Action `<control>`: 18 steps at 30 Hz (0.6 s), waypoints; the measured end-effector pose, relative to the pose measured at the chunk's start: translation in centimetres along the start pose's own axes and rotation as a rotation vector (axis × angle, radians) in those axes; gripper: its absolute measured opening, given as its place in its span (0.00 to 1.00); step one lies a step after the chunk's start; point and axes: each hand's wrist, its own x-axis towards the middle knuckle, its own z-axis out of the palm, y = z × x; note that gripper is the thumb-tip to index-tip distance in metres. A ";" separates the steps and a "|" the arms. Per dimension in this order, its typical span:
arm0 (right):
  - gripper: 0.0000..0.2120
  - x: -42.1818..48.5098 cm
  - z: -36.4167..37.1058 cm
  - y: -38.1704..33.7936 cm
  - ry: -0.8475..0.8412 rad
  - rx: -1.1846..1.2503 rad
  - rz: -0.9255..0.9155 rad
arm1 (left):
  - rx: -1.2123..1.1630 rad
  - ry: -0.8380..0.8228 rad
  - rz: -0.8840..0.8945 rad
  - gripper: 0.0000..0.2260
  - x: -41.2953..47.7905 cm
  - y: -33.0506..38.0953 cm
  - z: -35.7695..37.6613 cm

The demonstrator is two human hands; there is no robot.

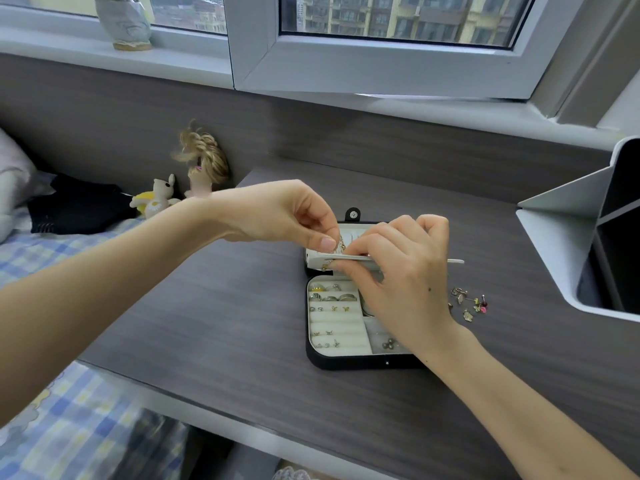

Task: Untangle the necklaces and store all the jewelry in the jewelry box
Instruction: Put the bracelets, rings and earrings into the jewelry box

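Lying open flat on the grey wood-grain desk, the jewelry box has a black shell, a cream lining and a black snap tab at the far edge of its lid.

Over the lid half of the box, the left hand pinches a small gold piece between thumb and fingertips, so its grip is narrow and holding that piece; whether it is a chain or a charm cannot be told. The right hand reaches across the box from its right side, with its fingers curled onto a thin white flap that runs along the lid's near edge and sticks out past the box to the right.

Inside the box's near half, silver and gold rings sit in the padded rolls at the far left. Small stud earrings are pressed into the rows nearer the person, and dark beads lie in the near right compartment.

Just right of the box, loose earrings are scattered on the desk, some gold, some pink and red. Farther right of the box stands a white organizer. Well left of the box, plush toys sit on the bed, which has a blue plaid sheet.
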 end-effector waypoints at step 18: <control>0.13 0.9 0.3 0.6 -0.029 -0.014 0.066 | -0.041 0.143 -0.022 0.09 -0.4 -0.5 0.6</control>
